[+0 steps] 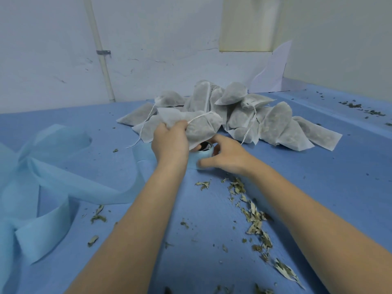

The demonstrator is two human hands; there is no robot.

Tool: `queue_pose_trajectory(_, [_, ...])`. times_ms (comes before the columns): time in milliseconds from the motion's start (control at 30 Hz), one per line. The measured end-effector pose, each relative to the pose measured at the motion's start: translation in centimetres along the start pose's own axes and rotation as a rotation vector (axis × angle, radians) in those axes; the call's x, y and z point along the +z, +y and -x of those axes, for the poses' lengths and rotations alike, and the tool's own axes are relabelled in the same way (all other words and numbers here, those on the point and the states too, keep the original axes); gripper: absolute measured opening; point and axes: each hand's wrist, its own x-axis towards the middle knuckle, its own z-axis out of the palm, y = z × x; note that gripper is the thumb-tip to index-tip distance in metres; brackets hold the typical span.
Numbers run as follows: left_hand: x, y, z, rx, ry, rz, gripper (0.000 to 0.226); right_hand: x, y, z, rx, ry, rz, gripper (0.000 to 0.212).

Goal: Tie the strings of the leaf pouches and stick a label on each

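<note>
My left hand (169, 143) grips a white mesh leaf pouch (201, 128) by its neck and holds it up above the blue table; its drawstring runs across the top. Just under the pouch stands a light blue roll of label tape (201, 157). My right hand (224, 155) curls around that roll, thumb on its near side and fingers at its far rim; the hand is blurred. A heap of several more filled pouches (244, 115) with loose white strings lies behind, near the wall.
A long light blue strip (63, 181) loops over the left of the blue table (318, 187). Dry leaf bits (254, 217) are scattered at the front right. A white paper sheet (273, 71) leans on the back wall, and a white pipe (101, 58) runs down it.
</note>
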Motion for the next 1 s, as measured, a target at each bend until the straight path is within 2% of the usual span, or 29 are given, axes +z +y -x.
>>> queue_pose_trajectory(133, [-0.2, -0.7, 0.1, 0.137, -0.004, -0.246, 0.010, 0.5, -0.1, 0.4, -0.029, 0.083, 0.028, 0.047])
queue_pose_trajectory(233, [-0.1, -1.1, 0.1, 0.155, -0.034, -0.321, 0.019, 0.9, 0.0, 0.9, -0.054, 0.162, -0.027, 0.050])
queue_pose_trajectory(400, [0.0, -1.3, 0.0, 0.123, -0.006, -0.336, 0.025, 0.1, 0.8, 2.6, 0.105, 0.154, -0.089, 0.072])
queue_pose_trajectory(567, [0.0, -1.3, -0.1, 0.113, -0.004, -0.335, 0.022, 0.3, 1.0, 3.7, 0.083, 0.282, -0.091, 0.039])
queue_pose_trajectory(800, [0.1, -1.4, 0.2, 0.097, -0.013, -0.362, 0.015, 1.0, 0.7, 3.7, 0.099, 0.422, -0.085, 0.029])
queue_pose_trajectory(933, [0.0, -1.2, 0.5, 0.083, -0.006, -0.359, 0.014, 1.1, 0.6, 3.8, 0.109, 0.462, -0.085, 0.014])
queue_pose_trajectory(1000, [0.0, -1.2, 0.5, 0.075, -0.001, -0.353, 0.014, 1.1, 0.4, 3.8, 0.121, 0.481, -0.093, 0.018])
